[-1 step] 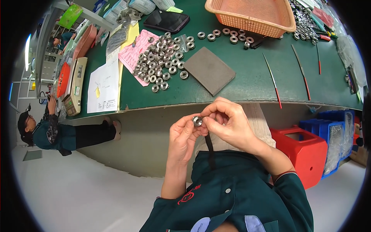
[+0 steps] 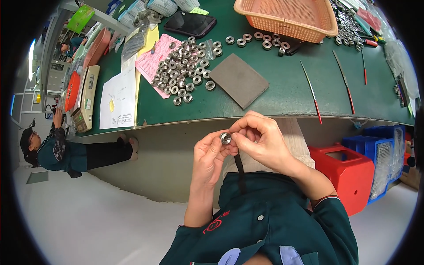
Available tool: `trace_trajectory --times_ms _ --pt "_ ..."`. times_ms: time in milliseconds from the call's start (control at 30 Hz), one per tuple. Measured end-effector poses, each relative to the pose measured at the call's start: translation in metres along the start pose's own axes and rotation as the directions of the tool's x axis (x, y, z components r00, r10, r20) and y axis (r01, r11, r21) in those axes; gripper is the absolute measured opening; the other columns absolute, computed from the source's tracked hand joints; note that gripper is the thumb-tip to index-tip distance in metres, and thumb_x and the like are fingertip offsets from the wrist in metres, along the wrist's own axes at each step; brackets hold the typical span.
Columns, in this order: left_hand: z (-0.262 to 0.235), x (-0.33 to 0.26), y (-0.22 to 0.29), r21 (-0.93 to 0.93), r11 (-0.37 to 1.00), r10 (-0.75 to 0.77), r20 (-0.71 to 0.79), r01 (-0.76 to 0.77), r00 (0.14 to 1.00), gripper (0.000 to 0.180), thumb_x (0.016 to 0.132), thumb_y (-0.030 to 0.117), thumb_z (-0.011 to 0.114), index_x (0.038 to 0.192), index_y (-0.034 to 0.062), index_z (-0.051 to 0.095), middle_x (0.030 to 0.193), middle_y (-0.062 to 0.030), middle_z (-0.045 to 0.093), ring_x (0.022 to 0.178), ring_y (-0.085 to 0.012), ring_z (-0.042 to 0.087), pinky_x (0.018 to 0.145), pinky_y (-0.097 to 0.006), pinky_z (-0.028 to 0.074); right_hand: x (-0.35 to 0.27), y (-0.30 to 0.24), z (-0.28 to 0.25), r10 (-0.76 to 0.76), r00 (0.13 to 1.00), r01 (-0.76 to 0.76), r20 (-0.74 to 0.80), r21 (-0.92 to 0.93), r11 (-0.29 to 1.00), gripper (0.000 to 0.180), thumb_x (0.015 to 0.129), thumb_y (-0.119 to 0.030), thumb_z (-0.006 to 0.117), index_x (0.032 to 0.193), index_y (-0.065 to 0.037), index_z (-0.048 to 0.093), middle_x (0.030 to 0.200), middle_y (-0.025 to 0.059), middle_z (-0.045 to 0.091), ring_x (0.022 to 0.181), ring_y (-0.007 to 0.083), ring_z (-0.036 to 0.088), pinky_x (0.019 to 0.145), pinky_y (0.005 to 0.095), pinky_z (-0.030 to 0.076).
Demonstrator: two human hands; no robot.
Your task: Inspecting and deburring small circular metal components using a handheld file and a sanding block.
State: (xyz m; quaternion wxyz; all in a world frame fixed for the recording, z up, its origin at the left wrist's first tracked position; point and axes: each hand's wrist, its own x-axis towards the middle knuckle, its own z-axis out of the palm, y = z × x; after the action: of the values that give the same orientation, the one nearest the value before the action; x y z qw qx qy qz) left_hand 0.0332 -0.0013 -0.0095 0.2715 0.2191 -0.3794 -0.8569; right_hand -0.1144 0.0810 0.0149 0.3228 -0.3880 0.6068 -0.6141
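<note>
Just in front of the bench edge, my left hand (image 2: 208, 155) pinches a small shiny metal ring (image 2: 225, 138) between thumb and fingers, its bore facing up at me. My right hand (image 2: 267, 143) is closed at the ring's right side, thumb and fingertips pressed against its rim; what else those fingers might hold is hidden. A black strip (image 2: 240, 165) hangs below the hands. On the bench, many similar metal rings (image 2: 180, 70) lie heaped on a pink sheet (image 2: 148, 66). To their right rests a flat grey-brown block (image 2: 240, 81).
Several files with red handles (image 2: 319, 115) lie on the green bench (image 2: 287, 97). An orange basket (image 2: 287, 26), a phone (image 2: 191, 24), papers (image 2: 117, 98) and a scale (image 2: 87, 99) sit there too. A red stool (image 2: 346, 176) stands at right; a person (image 2: 66, 152) works at far left.
</note>
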Motion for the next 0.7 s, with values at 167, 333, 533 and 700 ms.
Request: trace_trajectory --times_ms 167,333,533,700 --pt "0.0041 0.0006 0.0013 -0.036 0.999 -0.038 0.012 0.039 0.999 0.029 0.096 0.017 0.049 0.117 -0.0029 0.054 0.093 -0.0139 0.065 0.078 -0.0188 0.065 0.072 -0.031 0.055 -0.0023 0.0092 0.0039 -0.015 0.999 0.019 -0.035 0.109 0.994 0.007 0.078 -0.004 0.065 0.083 0.001 0.065 0.069 0.0063 0.056 0.051 0.0106 0.046 0.049 0.0274 0.039" --pt "0.0026 0.0002 0.0016 -0.046 0.998 -0.033 0.002 0.033 0.999 0.029 0.097 0.018 0.047 0.119 -0.0013 0.053 0.092 -0.0138 0.065 0.078 -0.0181 0.065 0.072 -0.03 0.055 -0.0032 0.0034 0.0004 -0.042 0.999 0.042 -0.035 -0.015 0.999 0.005 0.078 -0.003 0.065 0.082 0.001 0.065 0.069 0.0063 0.056 0.051 0.011 0.047 0.049 0.0274 0.04" --pt "0.0038 0.0002 -0.002 0.029 1.0 0.01 -0.024 -0.009 1.0 0.028 0.097 0.016 0.049 0.117 -0.0011 0.054 0.092 -0.0136 0.065 0.08 -0.018 0.065 0.075 -0.031 0.054 -0.0045 0.0077 0.0012 -0.072 0.996 0.071 -0.046 -0.032 0.997 0.004 0.077 -0.002 0.064 0.08 0.001 0.065 0.069 0.0061 0.056 0.051 0.011 0.047 0.049 0.0272 0.04" --pt "0.008 -0.0048 0.0013 0.175 0.975 0.141 -0.025 -0.134 0.99 0.028 0.094 0.015 0.053 0.117 -0.0018 0.055 0.094 -0.0147 0.065 0.083 -0.0186 0.064 0.078 -0.031 0.052 -0.006 0.0028 0.0019 -0.083 0.994 0.085 -0.077 0.016 0.996 0.004 0.077 0.001 0.064 0.081 0.001 0.065 0.071 0.0039 0.057 0.053 0.0077 0.046 0.048 0.0245 0.037"
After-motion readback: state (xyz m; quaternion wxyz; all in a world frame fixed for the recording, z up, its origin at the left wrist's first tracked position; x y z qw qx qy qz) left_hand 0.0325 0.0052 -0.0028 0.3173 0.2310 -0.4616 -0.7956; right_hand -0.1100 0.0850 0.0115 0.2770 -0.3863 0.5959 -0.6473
